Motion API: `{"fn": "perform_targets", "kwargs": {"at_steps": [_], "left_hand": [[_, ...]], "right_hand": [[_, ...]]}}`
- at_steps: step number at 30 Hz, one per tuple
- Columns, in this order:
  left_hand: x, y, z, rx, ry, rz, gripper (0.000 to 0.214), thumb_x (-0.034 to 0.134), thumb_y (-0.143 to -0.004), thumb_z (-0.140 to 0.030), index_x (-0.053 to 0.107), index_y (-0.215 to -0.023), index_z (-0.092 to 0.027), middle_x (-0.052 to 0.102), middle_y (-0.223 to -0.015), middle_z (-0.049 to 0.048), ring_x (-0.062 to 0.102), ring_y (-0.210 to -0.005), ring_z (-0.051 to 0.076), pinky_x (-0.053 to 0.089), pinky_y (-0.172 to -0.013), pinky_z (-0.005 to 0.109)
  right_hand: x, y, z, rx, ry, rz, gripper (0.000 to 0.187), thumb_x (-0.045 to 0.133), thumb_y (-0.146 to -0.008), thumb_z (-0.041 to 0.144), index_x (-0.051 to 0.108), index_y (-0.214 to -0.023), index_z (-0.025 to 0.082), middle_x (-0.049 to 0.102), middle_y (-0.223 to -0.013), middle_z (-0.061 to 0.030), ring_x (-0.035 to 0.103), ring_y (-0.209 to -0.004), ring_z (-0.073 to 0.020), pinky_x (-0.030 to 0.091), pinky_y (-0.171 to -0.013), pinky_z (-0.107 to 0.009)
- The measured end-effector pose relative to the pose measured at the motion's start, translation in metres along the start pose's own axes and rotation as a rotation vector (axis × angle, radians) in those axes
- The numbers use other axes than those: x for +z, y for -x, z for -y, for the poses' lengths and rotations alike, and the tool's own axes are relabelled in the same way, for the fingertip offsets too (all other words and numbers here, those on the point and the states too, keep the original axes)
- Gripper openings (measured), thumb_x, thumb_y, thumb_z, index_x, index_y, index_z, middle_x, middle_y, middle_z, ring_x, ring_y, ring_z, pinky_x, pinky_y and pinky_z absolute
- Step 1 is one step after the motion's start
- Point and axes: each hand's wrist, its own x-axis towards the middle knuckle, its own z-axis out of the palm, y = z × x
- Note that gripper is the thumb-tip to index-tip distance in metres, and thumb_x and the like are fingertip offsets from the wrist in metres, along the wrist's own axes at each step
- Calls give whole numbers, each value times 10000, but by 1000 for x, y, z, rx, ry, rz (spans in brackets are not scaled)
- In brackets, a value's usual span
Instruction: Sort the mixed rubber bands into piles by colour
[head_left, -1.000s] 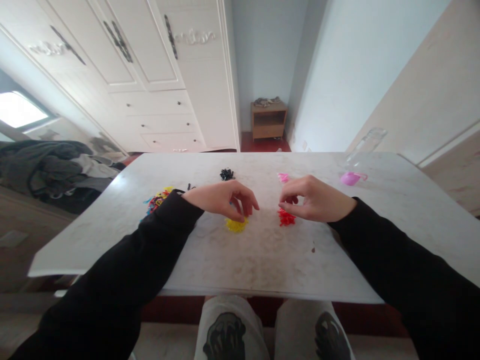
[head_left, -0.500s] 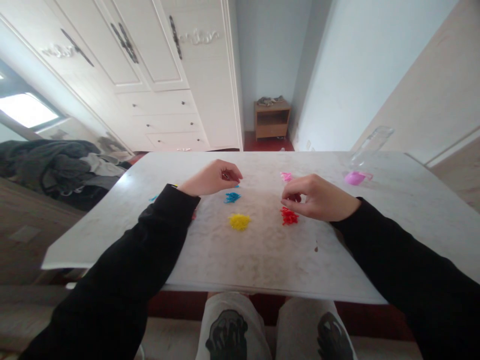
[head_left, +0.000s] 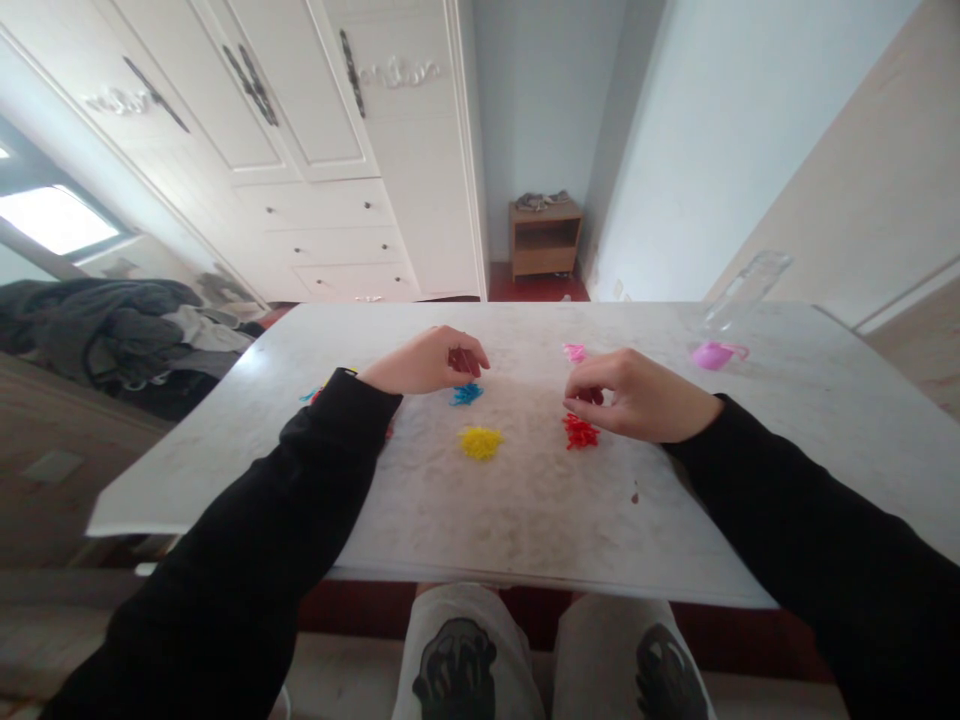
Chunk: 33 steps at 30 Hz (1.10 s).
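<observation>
Small piles of coloured elastic bands lie sorted on a white table (head_left: 525,510). My left hand (head_left: 424,362) is curled with pinched fingers just above and behind the blue pile (head_left: 466,394); something dark red shows between its fingertips. My right hand (head_left: 634,394) is curled in a pinch over the red pile (head_left: 580,432), with a red bit at its fingertips. A yellow pile (head_left: 480,442) lies between the two hands, nearer me. A small pink pile (head_left: 574,352) sits behind my right hand. A mixed-colour heap (head_left: 313,394) is mostly hidden behind my left sleeve.
A clear plastic bottle (head_left: 739,290) lies at the far right of the table, a pink cap (head_left: 712,354) at its mouth. Beyond the table stand a white wardrobe (head_left: 315,150) and a small wooden stand (head_left: 543,236). Clothes (head_left: 112,330) are heaped to the left.
My left hand has moved from the yellow pile back and away to behind the blue pile, uncovering the yellow and blue piles. My right hand has stayed over the red pile.
</observation>
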Motion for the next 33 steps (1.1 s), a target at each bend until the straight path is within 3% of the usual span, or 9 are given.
{"fn": "perform_targets", "kwargs": {"at_steps": [3, 6, 11, 15, 23, 33], "left_hand": [[1, 0, -4, -9, -10, 18, 197, 715, -750, -206, 762, -931, -143, 770, -830, 63, 696, -715, 148, 552, -662, 245], [-4, 1, -6, -25, -50, -45, 205, 706, -780, -255, 768, -940, -143, 771, -867, 70, 691, -755, 155, 543, -687, 253], [-45, 17, 10, -159, -115, -88, 231, 748, -746, -318, 775, -906, -154, 746, -782, 54, 649, -689, 138, 496, -633, 238], [-76, 37, 32, -321, -250, -259, 237, 739, -724, -323, 770, -867, -136, 699, -664, 33, 588, -599, 120, 448, -581, 233], [-81, 49, 53, -499, -321, -84, 323, 763, -645, -371, 772, -901, -174, 774, -843, 51, 711, -783, 206, 519, -662, 265], [-81, 51, 47, -525, -334, -4, 476, 672, -642, -261, 745, -1104, -170, 769, -1003, 71, 718, -826, 205, 555, -717, 288]], "right_hand": [[0, 0, 0, 4, 10, 11, 188, 595, -879, 196, 693, -723, 158, 659, -668, -25, 534, -603, -126, 361, -611, -276], [0, 0, 0, 9, 26, 13, 202, 587, -887, 209, 688, -721, 153, 664, -675, -31, 539, -609, -127, 362, -616, -276], [-1, 0, 1, 17, 36, 4, 217, 576, -897, 239, 689, -732, 155, 671, -684, -36, 556, -620, -134, 373, -623, -279], [1, 0, 1, 12, 45, 13, 218, 576, -891, 239, 690, -722, 161, 670, -681, -34, 559, -618, -136, 371, -620, -283], [2, 0, 1, 32, 36, 12, 225, 570, -889, 248, 683, -713, 165, 670, -672, -30, 564, -613, -137, 380, -623, -285], [3, -1, 0, 33, 30, 30, 212, 568, -884, 249, 690, -729, 171, 686, -692, -34, 579, -631, -144, 392, -637, -289]]}}
